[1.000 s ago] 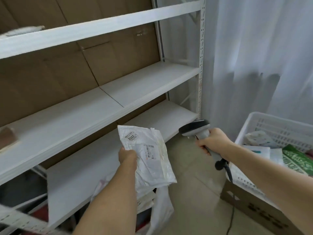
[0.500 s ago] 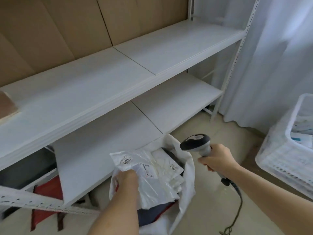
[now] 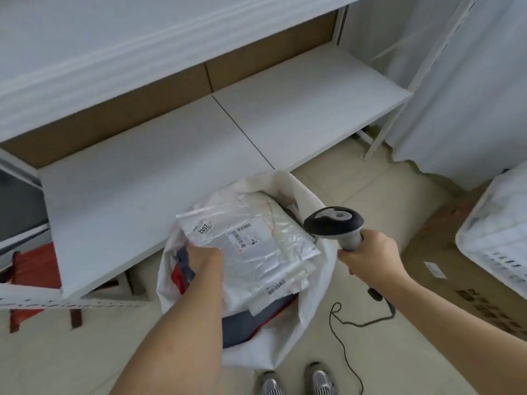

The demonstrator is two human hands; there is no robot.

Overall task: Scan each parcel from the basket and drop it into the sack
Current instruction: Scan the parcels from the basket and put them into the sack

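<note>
A white plastic parcel point(image 3: 251, 246) with a printed label lies over the mouth of the white sack point(image 3: 310, 315) on the floor. My left hand point(image 3: 205, 263) grips the parcel's near left edge, inside the sack's opening. Other pale parcels and a dark grey and red one lie beneath it in the sack. To the right of the sack, my right hand point(image 3: 370, 255) holds the handle of a black and grey barcode scanner point(image 3: 333, 223), its head pointing left. The white basket point(image 3: 496, 246) shows only its corner at the right edge.
White shelving point(image 3: 256, 129) stands just behind the sack, its lowest board near the floor. The basket rests on a brown cardboard box point(image 3: 456, 280). The scanner's black cable point(image 3: 348, 337) loops over the tiled floor. My shoes point(image 3: 296, 380) are below the sack. A white curtain point(image 3: 470, 81) hangs at right.
My left hand brought the parcel down from in front of the shelves into the sack's mouth. My view tilted down towards the floor. The scanner stayed in my right hand.
</note>
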